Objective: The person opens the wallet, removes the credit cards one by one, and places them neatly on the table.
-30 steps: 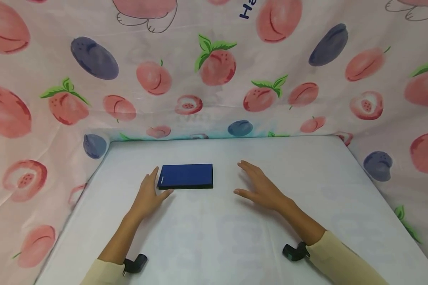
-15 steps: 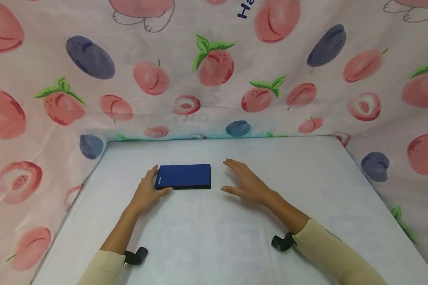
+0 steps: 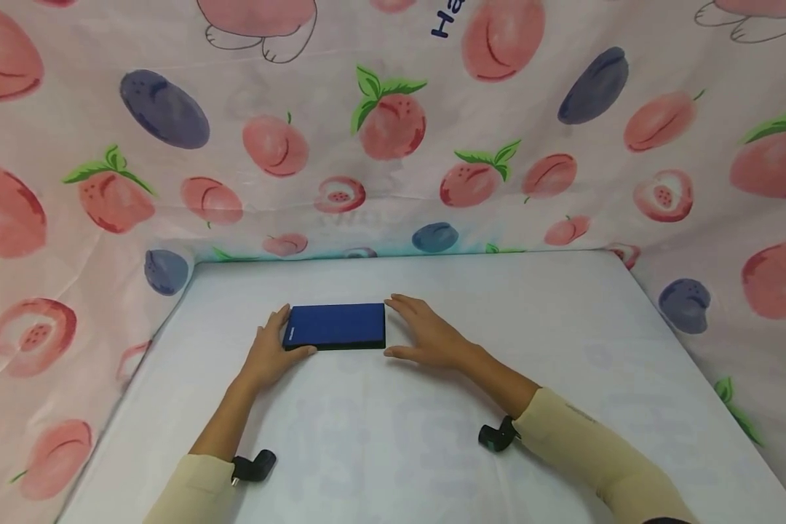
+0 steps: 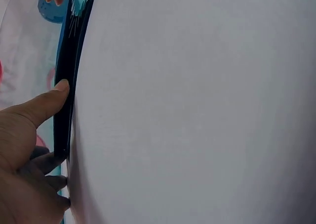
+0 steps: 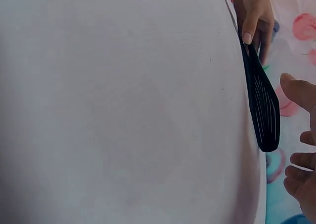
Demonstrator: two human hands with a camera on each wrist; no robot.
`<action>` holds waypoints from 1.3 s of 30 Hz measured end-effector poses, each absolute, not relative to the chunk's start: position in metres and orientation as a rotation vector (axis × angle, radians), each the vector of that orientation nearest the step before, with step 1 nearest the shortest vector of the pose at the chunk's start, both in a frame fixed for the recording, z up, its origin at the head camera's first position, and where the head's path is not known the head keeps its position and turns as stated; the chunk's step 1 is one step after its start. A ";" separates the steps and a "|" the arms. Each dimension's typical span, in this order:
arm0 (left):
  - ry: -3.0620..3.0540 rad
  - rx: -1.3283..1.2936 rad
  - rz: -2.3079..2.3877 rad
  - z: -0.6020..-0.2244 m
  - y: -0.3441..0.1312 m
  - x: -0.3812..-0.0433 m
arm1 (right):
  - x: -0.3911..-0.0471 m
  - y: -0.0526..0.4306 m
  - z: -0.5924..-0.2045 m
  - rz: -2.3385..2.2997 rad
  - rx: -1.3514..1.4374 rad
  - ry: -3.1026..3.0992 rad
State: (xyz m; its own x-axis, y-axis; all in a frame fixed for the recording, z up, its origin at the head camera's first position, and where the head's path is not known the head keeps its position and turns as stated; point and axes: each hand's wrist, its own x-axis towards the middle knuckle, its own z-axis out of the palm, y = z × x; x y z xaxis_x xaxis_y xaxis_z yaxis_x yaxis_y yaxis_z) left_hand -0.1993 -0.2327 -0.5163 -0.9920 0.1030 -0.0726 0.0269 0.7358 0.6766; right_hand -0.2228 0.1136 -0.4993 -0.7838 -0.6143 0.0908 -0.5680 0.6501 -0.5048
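A flat, dark blue rectangular case point(image 3: 335, 324) lies on the white tabletop, with small white lettering near its left end. Its right end shows pleated folds in the right wrist view, where the case point(image 5: 264, 105) looks like an expanding wallet. My left hand point(image 3: 268, 356) holds its left end. In the left wrist view, the thumb of my left hand point(image 4: 19, 135) lies on the front edge and the fingers reach around the end. My right hand point(image 3: 432, 338) is spread beside the right end, thumb and fingers apart; a small gap shows in the right wrist view.
The white tabletop point(image 3: 393, 437) extends toward me in front of the case. A peach-patterned cloth point(image 3: 340, 94) hangs behind the table and along both sides. Small black cameras sit at the left wrist point(image 3: 255, 466) and the right wrist point(image 3: 496, 437).
My right hand has moved left, from well away to close beside the case's right end. My left thumb and fingers have closed in on the left end. The case has barely shifted.
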 end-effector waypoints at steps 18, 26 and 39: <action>2.978 0.186 1.003 -0.518 -0.225 -0.211 | -0.245 0.101 -0.507 -0.726 -0.938 2.782; 3.002 0.218 0.962 -0.522 -0.218 -0.209 | -0.243 0.102 -0.511 -0.751 -0.933 2.758; 3.026 0.273 0.943 -0.521 -0.204 -0.211 | -0.245 0.115 -0.512 -0.751 -0.938 2.784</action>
